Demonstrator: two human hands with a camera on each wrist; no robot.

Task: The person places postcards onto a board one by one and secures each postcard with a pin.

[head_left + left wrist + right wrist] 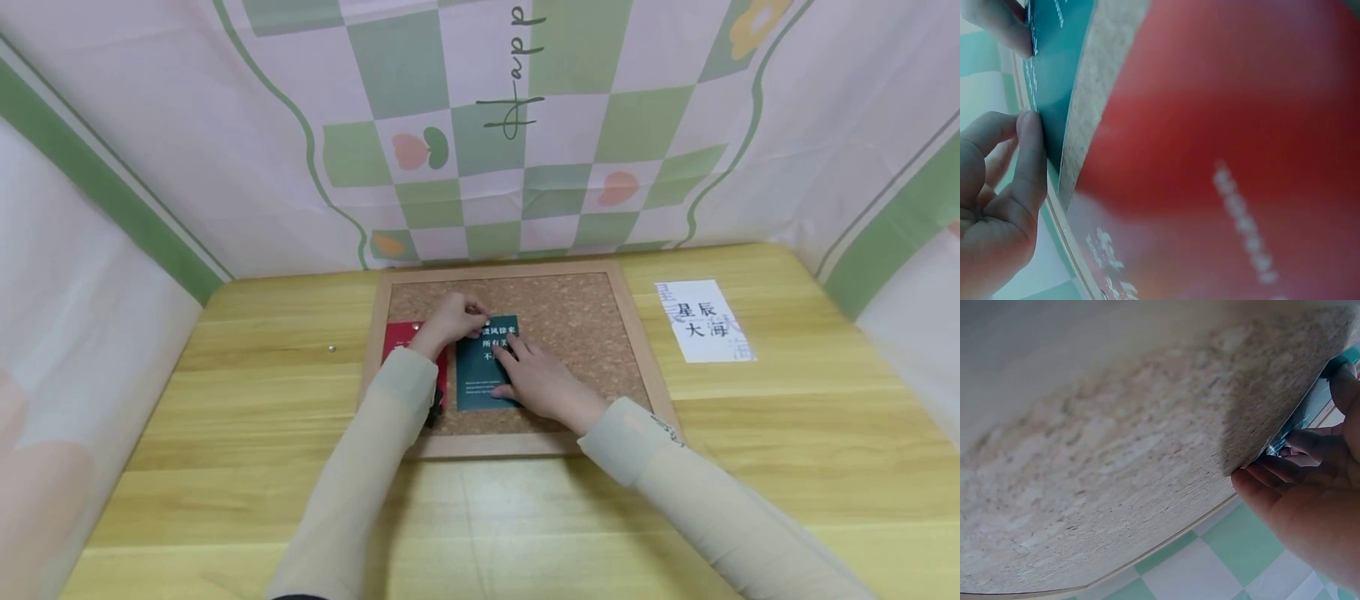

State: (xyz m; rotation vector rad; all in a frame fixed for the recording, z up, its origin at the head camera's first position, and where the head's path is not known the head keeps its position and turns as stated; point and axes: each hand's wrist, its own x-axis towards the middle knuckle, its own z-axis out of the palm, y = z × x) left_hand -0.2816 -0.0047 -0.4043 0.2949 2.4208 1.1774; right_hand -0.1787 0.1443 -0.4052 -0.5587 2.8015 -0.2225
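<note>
A dark green card (480,379) with white lettering lies on the cork board (577,325). At its top edge my left hand (452,319) pinches a small silvery thumbtack (487,322) between thumb and fingertips; in the left wrist view the tack is hidden by the fingertips. My right hand (546,379) rests on the card's right side with fingers spread, pressing it to the cork. To the left is a red card (397,335), partly covered by my left forearm, with another tack (416,327) at its top.
The board's wooden frame (502,446) lies on a wood-grain table (247,417). A loose silvery tack (332,348) lies left of the board. A white card (708,329) with black characters lies to its right. A checked cloth (487,192) hangs behind.
</note>
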